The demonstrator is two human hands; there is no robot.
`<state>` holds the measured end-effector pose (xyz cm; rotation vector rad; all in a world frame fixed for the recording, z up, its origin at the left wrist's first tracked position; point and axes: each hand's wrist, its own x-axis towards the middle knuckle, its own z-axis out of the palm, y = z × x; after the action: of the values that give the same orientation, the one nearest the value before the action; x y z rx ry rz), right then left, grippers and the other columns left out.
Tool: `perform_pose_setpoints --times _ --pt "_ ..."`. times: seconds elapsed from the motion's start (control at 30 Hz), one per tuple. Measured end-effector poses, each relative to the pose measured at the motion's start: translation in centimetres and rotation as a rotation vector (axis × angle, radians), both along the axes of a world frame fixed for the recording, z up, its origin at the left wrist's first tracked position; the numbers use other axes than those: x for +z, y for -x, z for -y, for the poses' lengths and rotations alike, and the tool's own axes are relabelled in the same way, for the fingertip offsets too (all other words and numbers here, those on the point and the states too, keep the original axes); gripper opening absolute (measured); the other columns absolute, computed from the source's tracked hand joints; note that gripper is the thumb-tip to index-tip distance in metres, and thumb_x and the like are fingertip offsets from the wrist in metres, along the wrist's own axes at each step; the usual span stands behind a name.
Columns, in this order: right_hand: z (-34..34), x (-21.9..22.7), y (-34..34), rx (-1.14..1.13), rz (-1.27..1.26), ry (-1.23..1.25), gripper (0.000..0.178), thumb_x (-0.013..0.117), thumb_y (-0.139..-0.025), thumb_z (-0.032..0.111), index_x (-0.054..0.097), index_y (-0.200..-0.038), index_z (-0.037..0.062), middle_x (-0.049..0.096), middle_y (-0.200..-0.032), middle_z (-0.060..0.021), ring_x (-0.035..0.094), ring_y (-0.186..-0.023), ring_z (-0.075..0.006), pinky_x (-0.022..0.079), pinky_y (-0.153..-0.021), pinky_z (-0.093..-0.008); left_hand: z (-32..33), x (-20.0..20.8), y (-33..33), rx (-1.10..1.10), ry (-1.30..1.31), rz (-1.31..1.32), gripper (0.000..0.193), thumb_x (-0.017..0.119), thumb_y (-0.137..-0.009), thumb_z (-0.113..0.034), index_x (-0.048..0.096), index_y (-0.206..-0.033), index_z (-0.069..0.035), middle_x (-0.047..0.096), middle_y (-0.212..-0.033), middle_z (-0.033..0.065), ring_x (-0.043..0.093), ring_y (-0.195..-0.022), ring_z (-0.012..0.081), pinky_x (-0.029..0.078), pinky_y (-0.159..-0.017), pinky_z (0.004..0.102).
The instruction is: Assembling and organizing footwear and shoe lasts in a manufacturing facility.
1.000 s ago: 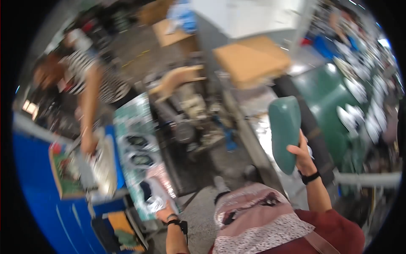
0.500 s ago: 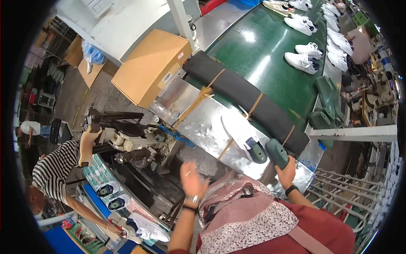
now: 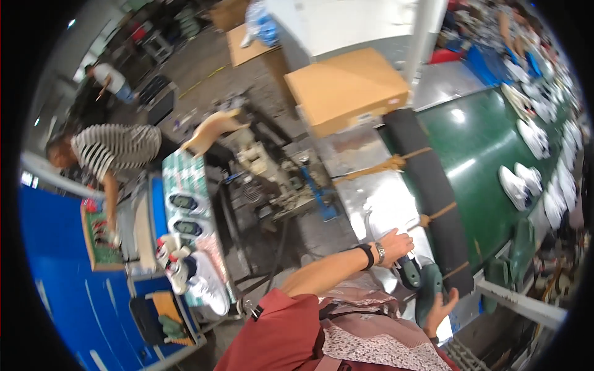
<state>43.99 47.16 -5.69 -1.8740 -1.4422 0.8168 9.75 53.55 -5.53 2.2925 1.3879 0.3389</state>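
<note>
A white shoe (image 3: 385, 221) lies on the shiny metal bench, with a dark green shoe last (image 3: 408, 272) showing in its opening. My left hand (image 3: 394, 247) reaches across from the left and closes over the shoe near its opening; part of the shoe is hidden under it. Just right of that shoe is a second dark green shoe last (image 3: 428, 290), bare of any upper. Beside this last is my right hand (image 3: 440, 314), thumb and fingers spread apart, its edge against or very close to the last.
A dark padded roll (image 3: 436, 191) tied with cord lies along the green conveyor (image 3: 461, 136), which carries several white shoes. A cardboard box (image 3: 346, 86) stands beyond the bench. At left, a striped-shirt person (image 3: 124, 148) works by a narrow table with shoes (image 3: 207, 287).
My view has swung left. My left hand has come from the air onto the white shoe. My right hand's fingers have spread off the bare green last, which they held before.
</note>
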Motion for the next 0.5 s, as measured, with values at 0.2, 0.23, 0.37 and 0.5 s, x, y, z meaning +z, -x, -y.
perform_pose_setpoints --times 0.2,0.23,0.37,0.5 --pt "-5.2 5.2 15.2 0.502 -0.738 0.285 0.071 0.06 -0.1 0.02 0.027 -0.16 -0.0013 0.042 -0.157 -0.0172 0.042 -0.145 -0.0284 0.031 -0.121 -0.0411 11.3 5.2 8.3 0.82 0.383 0.631 0.071 0.091 -0.069 -0.038 0.066 -0.12 0.003 0.072 -0.109 0.0202 0.071 -0.099 0.032 0.056 -0.087 0.0405" --pt "-5.6 3.3 17.1 0.589 -0.756 0.368 0.073 0.06 -0.099 0.018 0.026 -0.16 -0.0027 0.043 -0.157 -0.0172 0.044 -0.143 -0.0283 0.032 -0.121 -0.0401 12.6 8.5 10.4 0.805 0.516 0.965 0.065 0.088 -0.077 -0.035 0.065 -0.122 0.005 0.073 -0.111 0.0164 0.071 -0.103 0.024 0.057 -0.088 0.036" --pt "-3.8 8.8 33.7 0.892 -0.746 0.22 0.094 0.074 -0.086 0.013 0.02 -0.161 -0.005 0.04 -0.156 -0.0189 0.039 -0.145 -0.027 0.031 -0.121 -0.0386 17.8 5.6 13.2 1.07 0.342 1.789 0.049 0.075 -0.093 -0.022 0.062 -0.133 0.003 0.072 -0.119 0.0102 0.071 -0.107 0.0184 0.058 -0.092 0.0355" --pt "-3.0 12.7 46.0 1.05 -0.742 0.001 0.096 0.08 -0.085 0.015 0.024 -0.16 -0.0052 0.047 -0.152 -0.0217 0.051 -0.136 -0.0276 0.043 -0.113 -0.0389 17.7 7.0 18.4 1.109 0.201 2.21 0.054 0.061 -0.103 -0.04 0.059 -0.136 0.004 0.071 -0.124 0.0114 0.071 -0.106 0.0203 0.057 -0.091 0.0334"
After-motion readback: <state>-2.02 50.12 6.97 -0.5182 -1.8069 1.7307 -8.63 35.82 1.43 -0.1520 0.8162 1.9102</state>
